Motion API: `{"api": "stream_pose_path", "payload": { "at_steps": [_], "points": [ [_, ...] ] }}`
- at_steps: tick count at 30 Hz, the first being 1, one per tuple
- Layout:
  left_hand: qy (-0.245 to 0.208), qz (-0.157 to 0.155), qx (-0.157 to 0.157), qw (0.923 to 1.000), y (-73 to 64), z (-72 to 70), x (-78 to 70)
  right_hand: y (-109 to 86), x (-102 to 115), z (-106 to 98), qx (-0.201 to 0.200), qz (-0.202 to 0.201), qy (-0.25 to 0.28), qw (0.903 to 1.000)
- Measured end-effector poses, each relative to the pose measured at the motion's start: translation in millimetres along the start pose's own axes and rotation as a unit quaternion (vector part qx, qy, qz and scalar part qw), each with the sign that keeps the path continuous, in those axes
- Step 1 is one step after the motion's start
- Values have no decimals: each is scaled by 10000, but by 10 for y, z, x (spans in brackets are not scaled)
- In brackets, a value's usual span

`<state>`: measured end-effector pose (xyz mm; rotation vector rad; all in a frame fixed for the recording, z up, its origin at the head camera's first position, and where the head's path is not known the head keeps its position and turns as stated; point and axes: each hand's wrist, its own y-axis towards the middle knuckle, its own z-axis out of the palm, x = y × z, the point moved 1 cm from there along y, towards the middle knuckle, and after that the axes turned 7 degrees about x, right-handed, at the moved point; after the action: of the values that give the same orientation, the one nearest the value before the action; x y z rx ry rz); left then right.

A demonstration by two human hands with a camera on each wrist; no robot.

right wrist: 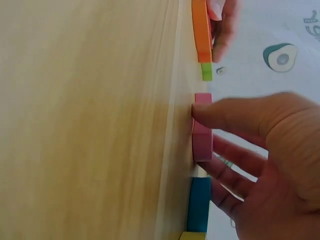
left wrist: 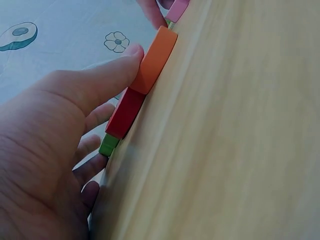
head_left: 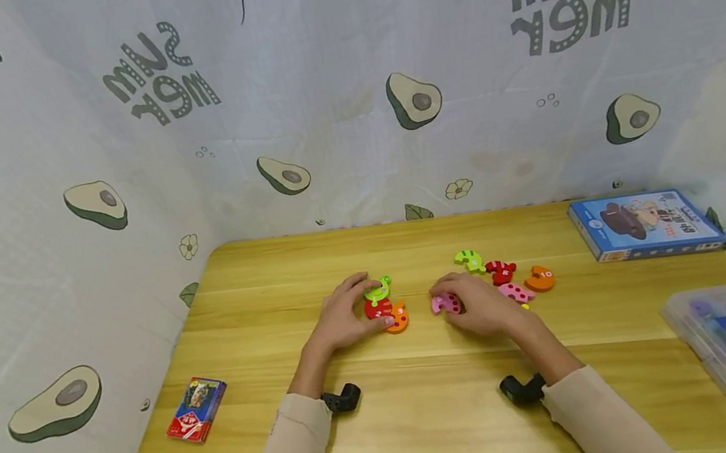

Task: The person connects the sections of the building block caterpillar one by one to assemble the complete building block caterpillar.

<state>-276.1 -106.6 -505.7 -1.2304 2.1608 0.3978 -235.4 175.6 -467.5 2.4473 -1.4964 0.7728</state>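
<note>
My left hand [head_left: 344,319] curls around a joined row of numbered puzzle pieces. Its thumb touches the orange spotted piece [head_left: 397,319], a red piece [head_left: 378,309] sits in the middle, and the fingers reach the green piece [head_left: 378,291]. To the right, my right hand [head_left: 482,303] pinches a pink spotted puzzle piece [right wrist: 202,140], which is low at the table surface. A gap separates the pink piece from the row. In the right wrist view, a blue piece [right wrist: 199,205] lies by the right fingers, partly hidden.
Beyond the right hand lie loose pieces: green striped [head_left: 469,261], red [head_left: 501,271], pink [head_left: 516,292] and orange [head_left: 540,279]. A blue box [head_left: 647,225] lies at the back right, a clear plastic case [head_left: 705,344] at the right edge. A small card box [head_left: 196,410] is left.
</note>
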Motion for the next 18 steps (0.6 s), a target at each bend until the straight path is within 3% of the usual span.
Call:
{"api": "stream_pose_path", "payload": {
  "at_steps": [5, 9, 18],
  "points": [
    [-102, -27, -112, 9999, 16, -2, 17, -5, -13, -15, 86, -103, 43, 9999],
    [-114, -56, -165, 9998, 23, 3, 27, -15, -9, -17, 26, 158, 224, 9996],
    [2, -128, 13, 9999, 16, 5, 11, 27, 24, -3, -50, 273, 354, 9990]
  ]
}}
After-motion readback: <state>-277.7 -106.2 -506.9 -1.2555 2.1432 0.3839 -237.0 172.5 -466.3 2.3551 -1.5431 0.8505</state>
